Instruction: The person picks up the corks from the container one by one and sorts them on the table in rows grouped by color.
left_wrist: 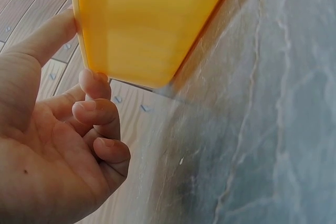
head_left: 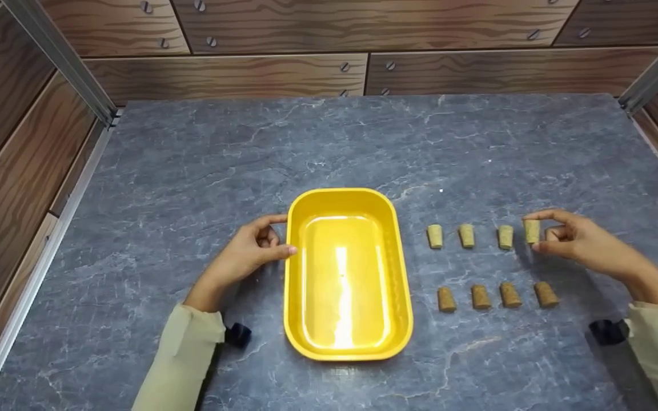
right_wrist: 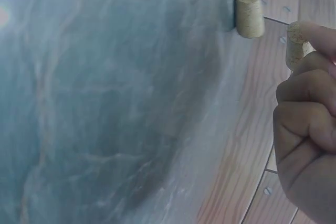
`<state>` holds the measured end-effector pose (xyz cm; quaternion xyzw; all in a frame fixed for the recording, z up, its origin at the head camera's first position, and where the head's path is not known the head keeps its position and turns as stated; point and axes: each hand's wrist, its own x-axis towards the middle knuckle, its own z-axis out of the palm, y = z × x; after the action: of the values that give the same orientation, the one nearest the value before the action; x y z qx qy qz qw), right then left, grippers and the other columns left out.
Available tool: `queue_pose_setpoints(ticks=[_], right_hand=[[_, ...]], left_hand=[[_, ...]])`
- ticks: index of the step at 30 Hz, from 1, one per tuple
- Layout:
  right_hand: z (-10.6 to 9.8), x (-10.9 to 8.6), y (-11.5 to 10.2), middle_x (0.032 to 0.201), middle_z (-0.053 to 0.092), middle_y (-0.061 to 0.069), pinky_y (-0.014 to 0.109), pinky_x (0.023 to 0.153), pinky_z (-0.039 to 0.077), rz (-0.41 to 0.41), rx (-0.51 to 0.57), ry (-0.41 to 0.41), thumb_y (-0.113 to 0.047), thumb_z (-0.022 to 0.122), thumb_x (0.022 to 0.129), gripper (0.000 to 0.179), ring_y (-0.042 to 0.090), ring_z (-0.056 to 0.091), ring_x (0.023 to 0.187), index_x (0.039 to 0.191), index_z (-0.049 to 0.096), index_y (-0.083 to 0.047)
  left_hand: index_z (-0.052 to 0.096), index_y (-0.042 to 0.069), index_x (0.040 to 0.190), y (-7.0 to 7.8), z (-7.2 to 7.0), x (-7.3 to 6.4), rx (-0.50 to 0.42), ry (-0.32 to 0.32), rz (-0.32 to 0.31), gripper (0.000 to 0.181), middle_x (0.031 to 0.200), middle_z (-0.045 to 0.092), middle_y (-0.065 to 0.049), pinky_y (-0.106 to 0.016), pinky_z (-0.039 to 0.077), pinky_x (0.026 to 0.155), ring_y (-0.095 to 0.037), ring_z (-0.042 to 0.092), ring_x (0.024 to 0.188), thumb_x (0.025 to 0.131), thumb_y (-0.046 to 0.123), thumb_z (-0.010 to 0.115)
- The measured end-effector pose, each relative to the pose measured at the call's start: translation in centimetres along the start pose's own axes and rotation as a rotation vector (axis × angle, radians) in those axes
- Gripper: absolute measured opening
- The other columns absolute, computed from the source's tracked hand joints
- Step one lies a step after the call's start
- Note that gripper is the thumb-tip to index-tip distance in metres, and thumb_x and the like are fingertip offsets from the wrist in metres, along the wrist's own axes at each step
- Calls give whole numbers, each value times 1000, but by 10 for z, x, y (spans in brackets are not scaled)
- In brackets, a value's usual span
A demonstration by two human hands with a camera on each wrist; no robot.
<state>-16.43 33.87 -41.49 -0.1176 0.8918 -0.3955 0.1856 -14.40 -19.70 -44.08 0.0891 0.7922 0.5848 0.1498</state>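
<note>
My left hand [head_left: 243, 251] grips the left rim of a deep yellow plastic tray [head_left: 291, 297], thumb at the wall and index finger farther along. The left wrist view shows the tray's outer wall [left_wrist: 142, 24] between thumb and index, the other fingers curled. Between thumb and index finger, my right hand [head_left: 592, 242] pinches a pale cork stopper [head_left: 532, 231] at the right end of a row. Beside it, three pale cork stoppers [head_left: 505, 237] stand on the table. Closer to me lies a row of several browner cork stoppers [head_left: 481, 297].
The grey marbled tabletop [head_left: 220, 154] lies under everything. Wood-patterned panels [head_left: 249, 74] wall it at the back and sides, with metal posts [head_left: 66, 63] at the corners. A black wrist camera [head_left: 609, 331] sits by the right sleeve.
</note>
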Motion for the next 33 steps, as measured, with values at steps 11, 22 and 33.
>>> queue_pose_setpoints(ticks=[11,22,33], right_hand=[[0,12,8,63,39,-8,23,48,33,101,-91,-50,-7,63,89,53,2,34,51,135,40,6],[-4,15,12,62,38,-7,22,49,33,142,-114,-76,-6,63,88,54,2,34,50,134,39,8],[-7,13,17,63,39,-7,21,49,35,176,-139,-88,-9,63,88,59,3,36,51,138,36,8]], left_hand=[[48,2,138,0,1,0,11,-3,-13,63,76,50,2,-19,36,56,-8,41,62,84,18,75],[48,1,138,2,1,-1,14,-4,-20,62,76,50,2,-19,36,56,-8,41,61,84,17,74],[47,1,139,0,1,-1,9,-9,-25,63,76,50,2,-19,36,56,-7,41,61,84,16,74]])
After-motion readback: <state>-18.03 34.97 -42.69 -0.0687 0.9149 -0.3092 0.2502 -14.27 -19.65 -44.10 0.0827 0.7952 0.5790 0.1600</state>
